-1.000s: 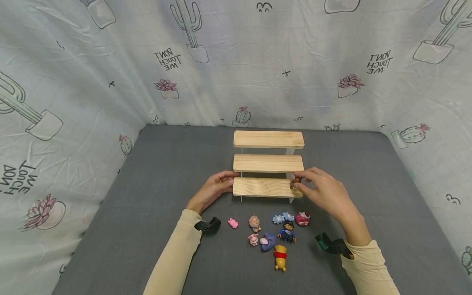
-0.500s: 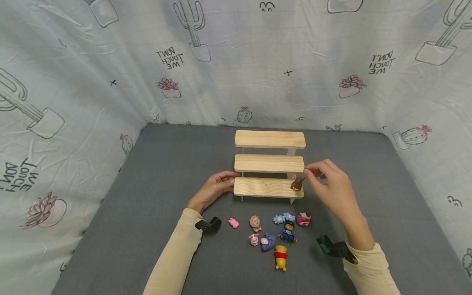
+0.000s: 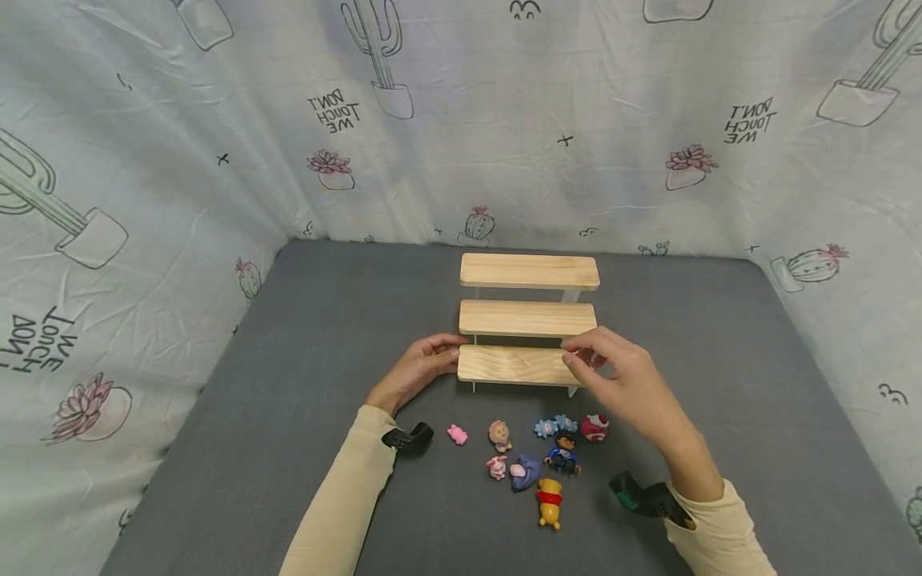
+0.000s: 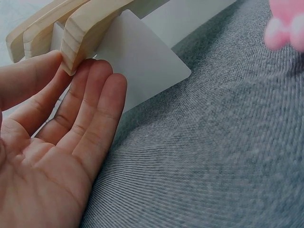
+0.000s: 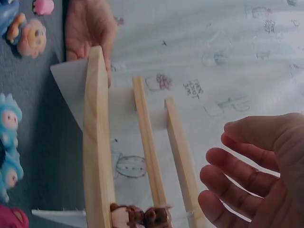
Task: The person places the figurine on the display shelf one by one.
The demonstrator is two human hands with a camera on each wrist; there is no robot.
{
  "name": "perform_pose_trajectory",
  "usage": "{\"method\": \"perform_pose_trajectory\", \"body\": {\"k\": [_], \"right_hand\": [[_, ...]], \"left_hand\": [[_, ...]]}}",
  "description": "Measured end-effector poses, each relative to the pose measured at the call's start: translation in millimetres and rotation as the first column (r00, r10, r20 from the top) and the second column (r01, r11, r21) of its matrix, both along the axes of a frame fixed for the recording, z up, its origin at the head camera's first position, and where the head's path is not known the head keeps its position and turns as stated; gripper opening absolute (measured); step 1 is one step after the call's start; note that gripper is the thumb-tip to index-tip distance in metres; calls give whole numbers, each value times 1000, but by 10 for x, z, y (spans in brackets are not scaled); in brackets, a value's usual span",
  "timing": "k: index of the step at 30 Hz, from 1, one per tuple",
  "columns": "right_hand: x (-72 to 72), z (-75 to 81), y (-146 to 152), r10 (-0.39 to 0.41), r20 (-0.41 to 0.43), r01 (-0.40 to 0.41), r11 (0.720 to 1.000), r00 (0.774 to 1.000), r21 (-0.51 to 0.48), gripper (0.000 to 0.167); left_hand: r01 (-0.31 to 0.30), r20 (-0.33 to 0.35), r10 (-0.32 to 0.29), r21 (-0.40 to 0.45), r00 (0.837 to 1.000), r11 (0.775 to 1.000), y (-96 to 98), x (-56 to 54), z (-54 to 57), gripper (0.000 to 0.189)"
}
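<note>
A stepped wooden display stand (image 3: pixel 519 364) with three boards on pale supports stands in the middle of the table. My left hand (image 3: pixel 423 368) pinches the left end of its lowest board (image 4: pixel 78 40), thumb above and fingertips underneath. Over that board's right end hovers my right hand (image 3: pixel 621 376), fingers loosely bent and apart, holding nothing. Below the fingers, a small brown animal figurine (image 5: pixel 142 217) sits on the lowest board; the hand mostly hides it in the head view. In the right wrist view, a gap separates the fingertips from the figurine.
In front of the stand lie a pink figurine (image 3: pixel 457 434), a lion-like one (image 3: pixel 499 436), a rabbit (image 3: pixel 497 467), a purple donkey (image 3: pixel 525 472), a yellow bear (image 3: pixel 550 502), a blue-clad figure (image 3: pixel 564 454), light-blue figures (image 3: pixel 555 426) and a magenta one (image 3: pixel 594 427). A printed curtain (image 3: pixel 504 160) surrounds the table.
My right hand let go of the brown figurine, drew away to the right, then came back left over it. The left hand has kept its hold on the stand.
</note>
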State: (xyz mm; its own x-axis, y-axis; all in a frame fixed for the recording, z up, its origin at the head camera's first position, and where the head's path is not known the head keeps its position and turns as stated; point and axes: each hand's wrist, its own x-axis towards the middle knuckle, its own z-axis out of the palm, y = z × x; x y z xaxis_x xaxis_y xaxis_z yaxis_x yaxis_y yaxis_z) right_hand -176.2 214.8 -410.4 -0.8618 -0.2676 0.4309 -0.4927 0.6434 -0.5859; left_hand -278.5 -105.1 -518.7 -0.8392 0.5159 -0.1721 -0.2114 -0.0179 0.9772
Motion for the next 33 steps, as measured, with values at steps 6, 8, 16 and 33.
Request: {"method": "perform_pose_trajectory", "body": {"k": [6,8,16,33], "right_hand": [[16,-38,-102,77,36,-78,997,996,8,17],[12,-54,-137,102,46,-103,994,994,19,16],[33,-106,-237,130,146,-144,985,981,94,20],[81,-251,-443,215,213,-257,947,953,194,25]], "left_hand": [[0,-6,0,7,1000,1000,-12,4,9,39],[-6,-1,6,3,1000,1000,-17,5,7,38],[-5,0,5,6,1000,1000,-3,12,22,37],[0,-2,0,-13,1000,1000,0,16,24,38]]}}
